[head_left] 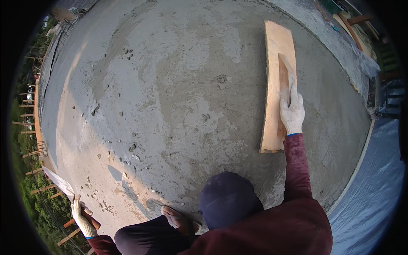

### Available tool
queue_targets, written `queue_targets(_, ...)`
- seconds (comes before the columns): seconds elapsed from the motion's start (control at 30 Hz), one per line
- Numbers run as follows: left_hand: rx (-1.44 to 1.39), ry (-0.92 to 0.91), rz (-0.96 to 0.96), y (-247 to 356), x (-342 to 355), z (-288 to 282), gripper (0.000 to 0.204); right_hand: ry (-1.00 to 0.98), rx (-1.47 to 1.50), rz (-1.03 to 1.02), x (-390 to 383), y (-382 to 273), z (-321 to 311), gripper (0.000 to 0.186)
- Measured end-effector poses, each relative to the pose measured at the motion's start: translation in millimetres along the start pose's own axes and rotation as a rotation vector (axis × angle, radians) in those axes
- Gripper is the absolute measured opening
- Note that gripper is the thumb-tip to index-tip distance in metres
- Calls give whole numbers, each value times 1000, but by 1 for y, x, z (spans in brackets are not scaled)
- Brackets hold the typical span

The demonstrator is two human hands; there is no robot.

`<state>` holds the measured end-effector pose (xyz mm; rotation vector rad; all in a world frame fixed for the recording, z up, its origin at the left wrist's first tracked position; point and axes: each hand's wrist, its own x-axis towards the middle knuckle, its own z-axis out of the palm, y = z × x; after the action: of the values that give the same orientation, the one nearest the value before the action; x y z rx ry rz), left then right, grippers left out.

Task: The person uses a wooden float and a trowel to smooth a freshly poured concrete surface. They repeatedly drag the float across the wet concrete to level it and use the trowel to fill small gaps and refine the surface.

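Note:
My right hand (293, 114), in a white knit glove, is closed around the handle (284, 80) of a long wooden float (273, 55). The float's pale board lies lengthwise on wet grey concrete (191, 85), to the right of the middle. Far out at the lower left, my left hand (81, 217), gloved too, grips a pointing trowel by its brown handle. The trowel's pale metal blade (60, 180) points up and to the left, above the slab's edge. Both arms wear dark red sleeves, and the right forearm reaches straight ahead.
Small stones (132, 147) and crumbs lie scattered over the left part of the slab. A sandalled foot (174, 216) stands at its near side. Wooden formwork (38, 123) and greenery border the left. Blue sheeting (369, 170) lies along the right edge, with timber (355, 32) beyond.

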<state>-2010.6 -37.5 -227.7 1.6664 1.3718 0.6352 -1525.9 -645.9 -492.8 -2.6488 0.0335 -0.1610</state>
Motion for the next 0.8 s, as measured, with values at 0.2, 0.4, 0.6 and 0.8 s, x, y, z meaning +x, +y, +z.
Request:
queue_targets(0.2,77,-150,399,-21,51,45,47,93,-112,271,7,109,14,89)
queue_targets(0.4,-155,-560,214,42,-2,183,53,-87,3,-71,15,-61,96,92)
queue_targets(0.6,-60,-616,144,31,-19,229,52,-358,48,-270,-86,-143,110,91)
queue_targets(0.8,27,-531,-32,16,-33,168,52,-437,0,-262,-86,-122,92,91)
